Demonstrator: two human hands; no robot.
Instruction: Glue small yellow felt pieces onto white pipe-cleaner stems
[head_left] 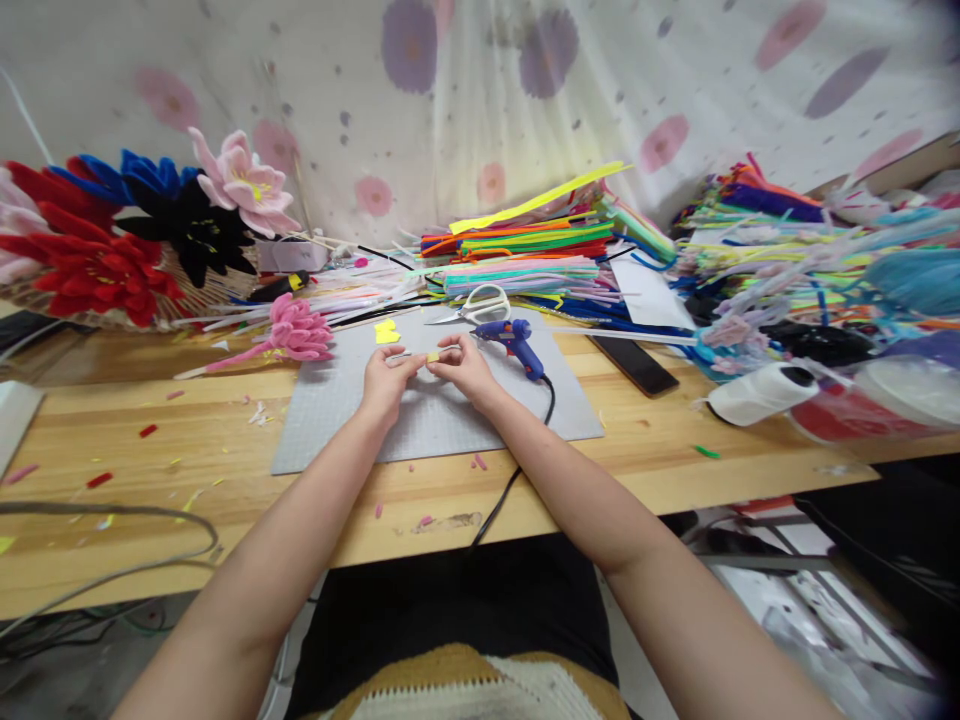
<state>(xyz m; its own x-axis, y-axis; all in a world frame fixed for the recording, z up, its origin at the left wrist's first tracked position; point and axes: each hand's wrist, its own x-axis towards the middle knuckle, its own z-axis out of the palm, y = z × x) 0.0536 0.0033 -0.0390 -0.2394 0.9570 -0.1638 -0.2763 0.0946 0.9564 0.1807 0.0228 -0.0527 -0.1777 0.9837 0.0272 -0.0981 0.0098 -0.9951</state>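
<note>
Over the grey mat [330, 420], my left hand [386, 380] and my right hand [466, 368] meet almost fingertip to fingertip. Between them is a small yellowish piece [433, 357], pinched by the right fingers and touching or nearly touching the left ones. A thin light strip shows at the left fingertips, too small to make out. Yellow pieces [386, 331] lie just beyond my left hand. The blue glue gun [517, 345] rests right of my right hand, its black cord running to the front edge. Scissors [486, 303] with white handles lie behind.
Bundles of coloured pipe cleaners [525, 240] line the back. A pink fuzzy flower [300, 330] lies left of the mat, below larger flowers [112, 270]. On the right are a phone [636, 364] and a white bottle [761, 393]. A grey cable [150, 510] crosses the front left.
</note>
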